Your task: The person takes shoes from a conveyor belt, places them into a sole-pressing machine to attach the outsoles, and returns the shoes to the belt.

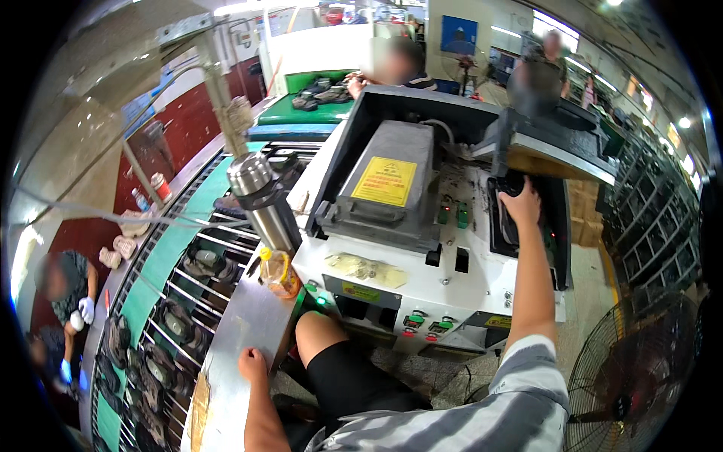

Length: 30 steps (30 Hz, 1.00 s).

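My right hand (523, 203) reaches into the right-hand bay of the white and black machine (482, 271). Its thumb and fingers curve over a dark shoe (507, 226) lying in the black recess; the fingertips are partly hidden. Above this bay a hinged lid (553, 147) stands raised. My left hand (253, 364) rests on the metal tabletop (245, 320), its fingers curled in, and nothing shows in it. The machine's left bay is covered by a grey block with a yellow label (385, 181).
A steel flask (263, 203) and a bottle of orange-brown liquid (279, 273) stand by the machine's left corner. Farther left, a roller conveyor carries several dark shoes (178, 322). A floor fan (629, 377) is at right. Other people work at left and behind the machine.
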Tool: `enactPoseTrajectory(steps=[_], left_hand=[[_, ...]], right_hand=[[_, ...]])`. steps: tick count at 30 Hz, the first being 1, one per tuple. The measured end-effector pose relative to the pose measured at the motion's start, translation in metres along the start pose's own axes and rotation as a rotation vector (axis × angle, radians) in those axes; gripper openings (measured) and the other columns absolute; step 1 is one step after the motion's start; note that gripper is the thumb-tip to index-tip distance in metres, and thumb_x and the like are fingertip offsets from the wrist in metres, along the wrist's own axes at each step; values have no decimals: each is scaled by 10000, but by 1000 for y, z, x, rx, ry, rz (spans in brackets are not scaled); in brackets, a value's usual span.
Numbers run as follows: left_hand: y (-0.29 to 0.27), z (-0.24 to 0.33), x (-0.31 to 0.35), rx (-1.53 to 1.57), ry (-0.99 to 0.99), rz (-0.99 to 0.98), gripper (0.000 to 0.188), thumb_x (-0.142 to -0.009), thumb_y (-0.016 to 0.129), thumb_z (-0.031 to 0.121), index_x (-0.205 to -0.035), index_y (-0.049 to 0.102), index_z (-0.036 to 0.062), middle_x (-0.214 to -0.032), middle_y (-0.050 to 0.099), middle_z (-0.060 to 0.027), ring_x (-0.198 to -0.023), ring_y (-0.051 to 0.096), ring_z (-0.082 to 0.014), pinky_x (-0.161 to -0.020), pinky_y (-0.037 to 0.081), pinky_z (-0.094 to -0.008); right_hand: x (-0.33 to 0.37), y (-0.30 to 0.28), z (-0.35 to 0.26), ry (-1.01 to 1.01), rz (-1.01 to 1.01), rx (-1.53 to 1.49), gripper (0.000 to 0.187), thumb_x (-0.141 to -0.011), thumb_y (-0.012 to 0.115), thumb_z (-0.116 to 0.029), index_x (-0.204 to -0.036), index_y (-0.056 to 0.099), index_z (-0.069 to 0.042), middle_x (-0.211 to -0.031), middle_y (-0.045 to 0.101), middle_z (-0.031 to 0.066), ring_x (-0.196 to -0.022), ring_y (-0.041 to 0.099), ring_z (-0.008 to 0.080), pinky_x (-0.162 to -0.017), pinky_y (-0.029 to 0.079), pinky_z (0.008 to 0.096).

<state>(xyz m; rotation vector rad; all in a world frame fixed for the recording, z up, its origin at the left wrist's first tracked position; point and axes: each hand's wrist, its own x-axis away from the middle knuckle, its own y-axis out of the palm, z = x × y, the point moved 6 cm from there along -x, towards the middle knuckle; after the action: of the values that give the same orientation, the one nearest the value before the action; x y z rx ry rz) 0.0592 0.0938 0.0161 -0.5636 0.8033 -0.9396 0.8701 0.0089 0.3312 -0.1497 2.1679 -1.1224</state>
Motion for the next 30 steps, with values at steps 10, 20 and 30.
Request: enactPoseTrajectory(steps=[10,20,30], left_hand=[[-3,2,-4,95,-80,16,127,-770,599,179,-758,682,84,-759,653,-152,-763,623,-349,-695,500,-458],[3,38,29,101,88,-41,89,-674,657,190,-721,667,115,-775,607,-107,-813,575,-329,-712,488,-441],[-85,80,107,1016,-72,-824,542,-864,690,197,-1332,465,41,-1172,575,-102,-1088,566,-188,-974,441,-339]], right_hand=[[43,-2,36,255,-116,216,894,-719,713,-564,-1406,372,-105,-1279,557,232,-1162,557,413,-950,470,512],[195,-49,59,-143,507,-51,820,-729,737,-517,-1247,522,81,-1116,648,228,-1021,627,384,-875,513,464],[339,60,-69,-42,-736,-1665,631,-770,640,-360,-1213,562,82,-1181,619,207,-1087,590,352,-989,444,473]])
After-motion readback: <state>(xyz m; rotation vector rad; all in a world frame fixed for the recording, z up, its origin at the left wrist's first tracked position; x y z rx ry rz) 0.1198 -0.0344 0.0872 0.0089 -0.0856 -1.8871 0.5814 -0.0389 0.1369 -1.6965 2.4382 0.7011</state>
